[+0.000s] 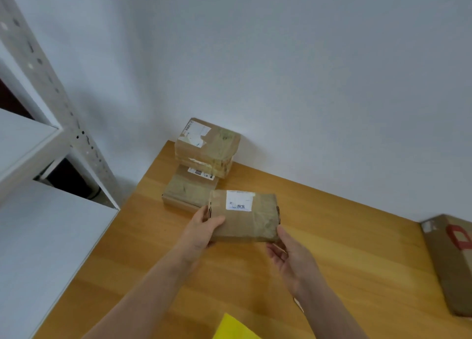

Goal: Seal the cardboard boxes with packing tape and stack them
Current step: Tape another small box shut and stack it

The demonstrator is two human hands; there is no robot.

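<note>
Held box [245,218]: taped cardboard with a white label, centre of the frame, just in front of the flat box.
Left hand [201,230]: grips the box's left end, thumb on top, fingers curled round the end.
Right hand [288,252]: fingers loose and spread, thumb tip at the box's near right corner.
Stack [208,147]: taped boxes piled against the wall, above centre.
Flat box [187,190]: just before the stack.
Counter [332,249]: wooden, with a larger box [452,259] at the right edge.

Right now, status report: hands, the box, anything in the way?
Left hand grips the taped box by its left end. Right hand open, thumb at its right corner. Stacked boxes close behind, nothing between.
</note>
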